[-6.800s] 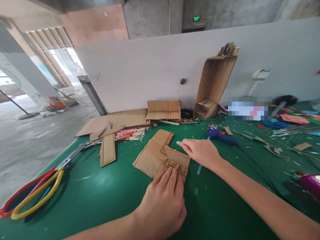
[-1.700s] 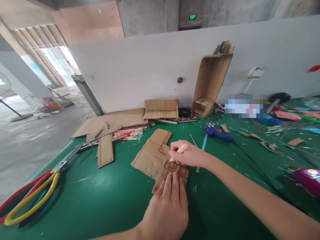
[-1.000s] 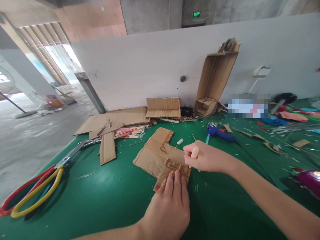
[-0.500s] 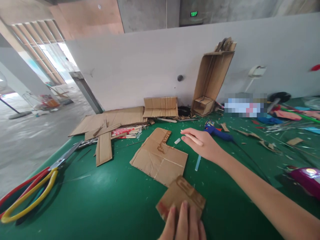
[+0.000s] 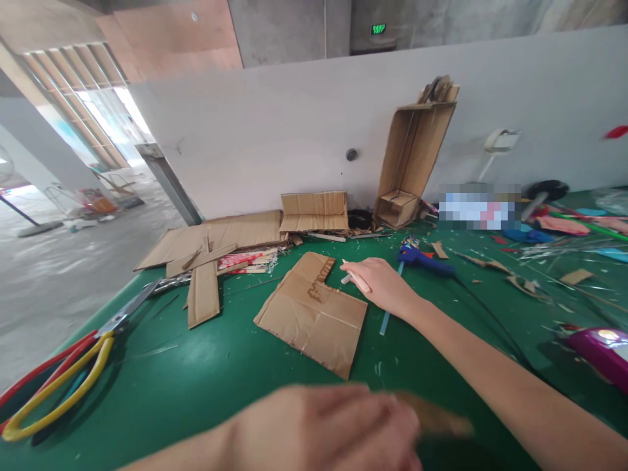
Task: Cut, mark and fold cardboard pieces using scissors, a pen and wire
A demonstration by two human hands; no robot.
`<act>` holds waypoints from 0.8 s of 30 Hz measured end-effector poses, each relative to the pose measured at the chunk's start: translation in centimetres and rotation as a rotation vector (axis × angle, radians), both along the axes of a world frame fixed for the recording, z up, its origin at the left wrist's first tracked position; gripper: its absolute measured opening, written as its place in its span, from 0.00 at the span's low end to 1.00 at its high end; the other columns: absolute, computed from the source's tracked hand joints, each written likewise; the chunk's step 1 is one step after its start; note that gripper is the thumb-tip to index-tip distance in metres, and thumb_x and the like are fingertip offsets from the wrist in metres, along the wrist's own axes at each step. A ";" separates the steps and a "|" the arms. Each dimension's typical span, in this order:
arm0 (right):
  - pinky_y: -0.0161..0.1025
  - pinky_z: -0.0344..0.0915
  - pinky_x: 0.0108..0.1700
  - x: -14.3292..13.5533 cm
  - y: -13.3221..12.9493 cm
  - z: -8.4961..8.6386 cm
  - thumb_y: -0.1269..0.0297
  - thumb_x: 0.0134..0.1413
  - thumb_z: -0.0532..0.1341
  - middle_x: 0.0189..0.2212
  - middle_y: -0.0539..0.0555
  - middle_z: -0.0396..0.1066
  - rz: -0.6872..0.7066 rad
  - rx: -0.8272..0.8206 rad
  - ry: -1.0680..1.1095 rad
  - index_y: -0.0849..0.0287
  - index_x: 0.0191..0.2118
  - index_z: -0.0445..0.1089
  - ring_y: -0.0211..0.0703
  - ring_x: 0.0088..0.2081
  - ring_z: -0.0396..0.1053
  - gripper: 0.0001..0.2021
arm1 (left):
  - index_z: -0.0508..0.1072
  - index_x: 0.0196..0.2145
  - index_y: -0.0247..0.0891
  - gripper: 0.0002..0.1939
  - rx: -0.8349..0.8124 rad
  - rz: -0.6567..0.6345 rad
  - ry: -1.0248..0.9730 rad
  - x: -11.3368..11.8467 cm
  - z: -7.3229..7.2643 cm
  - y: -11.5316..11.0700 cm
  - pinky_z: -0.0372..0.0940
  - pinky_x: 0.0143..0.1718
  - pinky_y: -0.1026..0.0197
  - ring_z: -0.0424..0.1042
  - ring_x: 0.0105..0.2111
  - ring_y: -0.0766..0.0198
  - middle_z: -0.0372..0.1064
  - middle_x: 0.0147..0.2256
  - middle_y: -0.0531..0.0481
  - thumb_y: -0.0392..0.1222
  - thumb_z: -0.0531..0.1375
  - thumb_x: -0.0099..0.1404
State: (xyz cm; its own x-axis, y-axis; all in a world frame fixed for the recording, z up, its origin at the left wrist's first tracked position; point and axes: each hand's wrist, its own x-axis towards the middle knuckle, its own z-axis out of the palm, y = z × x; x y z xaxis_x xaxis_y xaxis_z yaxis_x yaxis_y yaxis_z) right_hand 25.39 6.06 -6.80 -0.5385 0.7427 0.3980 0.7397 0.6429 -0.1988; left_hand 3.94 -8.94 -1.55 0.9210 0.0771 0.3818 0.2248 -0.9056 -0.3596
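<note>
While the pen (image 5: 362, 282) is held in the right hand (image 5: 385, 286), slanting left towards the far edge of the worktop (image 5: 191, 373), the cap (image 5: 346, 279) is seen just beside it, nearer that hand. Whether the scrap (image 5: 436, 417) is gripped by the blurred left hand (image 5: 338, 425) cannot be told.

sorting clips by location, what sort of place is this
Probably a makeshift craft workspace in an unfinished building: a blue glue gun and large red-and-yellow-handled metal scissors lie on a green tabletop, with bare grey concrete floor beyond.
</note>
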 end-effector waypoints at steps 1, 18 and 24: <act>0.45 0.60 0.45 0.0 -0.1 0.1 0.75 0.55 0.53 0.40 0.57 0.75 -0.008 0.004 0.004 0.59 0.49 0.68 0.47 0.39 0.70 0.17 | 0.73 0.46 0.39 0.14 -0.034 0.002 -0.119 -0.8 0.7 1.3 0.68 0.50 0.60 0.67 0.53 0.59 0.70 0.50 0.47 0.35 0.55 0.63; 0.40 0.64 0.41 -2.7 -4.9 2.3 0.64 0.58 0.56 0.41 0.55 0.71 0.147 -0.194 0.438 0.53 0.48 0.63 0.44 0.41 0.70 0.11 | 0.69 0.49 0.36 0.19 -1.117 0.630 -0.452 -1.7 -1.3 9.1 0.67 0.31 0.62 0.73 0.31 0.61 0.75 0.34 0.46 0.49 0.49 0.67; 0.42 0.64 0.43 -3.7 -5.9 2.3 0.60 0.58 0.56 0.38 0.54 0.71 0.156 -0.214 0.595 0.54 0.45 0.66 0.44 0.41 0.69 0.11 | 0.73 0.41 0.33 0.16 -1.486 0.524 -0.766 -1.2 -1.2 9.0 0.65 0.23 0.66 0.70 0.24 0.68 0.71 0.27 0.49 0.47 0.56 0.63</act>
